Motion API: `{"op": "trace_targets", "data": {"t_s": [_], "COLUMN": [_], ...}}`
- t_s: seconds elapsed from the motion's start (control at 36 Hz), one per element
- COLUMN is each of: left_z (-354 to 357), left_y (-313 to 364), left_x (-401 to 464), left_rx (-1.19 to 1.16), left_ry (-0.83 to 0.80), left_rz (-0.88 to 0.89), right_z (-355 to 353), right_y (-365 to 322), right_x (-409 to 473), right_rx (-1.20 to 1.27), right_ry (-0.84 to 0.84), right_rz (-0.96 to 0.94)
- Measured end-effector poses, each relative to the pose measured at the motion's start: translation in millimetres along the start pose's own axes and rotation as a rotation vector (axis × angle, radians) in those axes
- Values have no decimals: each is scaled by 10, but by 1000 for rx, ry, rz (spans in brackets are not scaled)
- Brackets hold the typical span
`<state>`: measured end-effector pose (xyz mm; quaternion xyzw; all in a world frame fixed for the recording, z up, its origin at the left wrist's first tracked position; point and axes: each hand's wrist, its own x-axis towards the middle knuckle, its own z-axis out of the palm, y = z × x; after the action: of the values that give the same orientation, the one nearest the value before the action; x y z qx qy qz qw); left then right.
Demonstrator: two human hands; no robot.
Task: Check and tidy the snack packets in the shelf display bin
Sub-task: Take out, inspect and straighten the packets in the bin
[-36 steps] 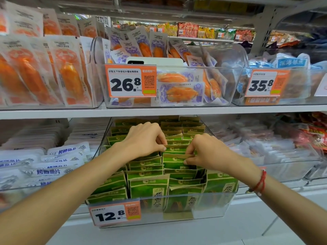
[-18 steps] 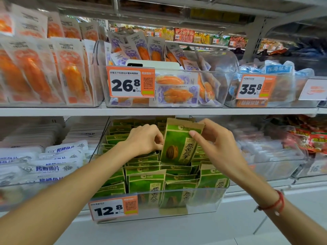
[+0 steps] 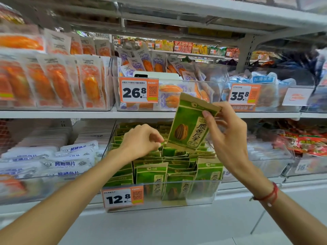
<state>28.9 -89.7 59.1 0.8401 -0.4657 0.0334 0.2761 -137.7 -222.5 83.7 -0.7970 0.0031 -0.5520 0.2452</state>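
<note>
Holding: our right hand (image 3: 228, 138) pinches the lifted packet (image 3: 190, 124) by its top corner, above the display bin (image 3: 159, 197), tilted
Left grip: our left hand (image 3: 141, 142) sits over the bin's rows (image 3: 177, 163), fingers curled at packet tops; we cannot tell whether it pinches one
Risk: we judge a one-corner pinch could slip, dropping the packet across the rows; our left wrist could topple upright packets
Materials: matte green and kraft-brown pouch, flat, rectangular, printed seed; bin clear rigid plastic, price tag (image 3: 123, 198) on its front
</note>
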Motion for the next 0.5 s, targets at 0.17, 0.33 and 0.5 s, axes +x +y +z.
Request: {"op": "trace_targets", "data": {"t_s": [0.17, 0.33, 0.5], "left_z": [-81, 43, 392], "left_y": [136, 258, 250], "left_x": [-393, -876, -1296], "left_rx": [-454, -665, -816], "left_ry": [172, 267, 147], "left_rz": [18, 33, -2], "right_z": [-90, -79, 80], "right_y": [-277, -384, -270], "right_x": [-89, -456, -1023], "right_rx": [95, 211, 304], "right_ry": [97, 59, -67], "right_rz": [14, 129, 325]}}
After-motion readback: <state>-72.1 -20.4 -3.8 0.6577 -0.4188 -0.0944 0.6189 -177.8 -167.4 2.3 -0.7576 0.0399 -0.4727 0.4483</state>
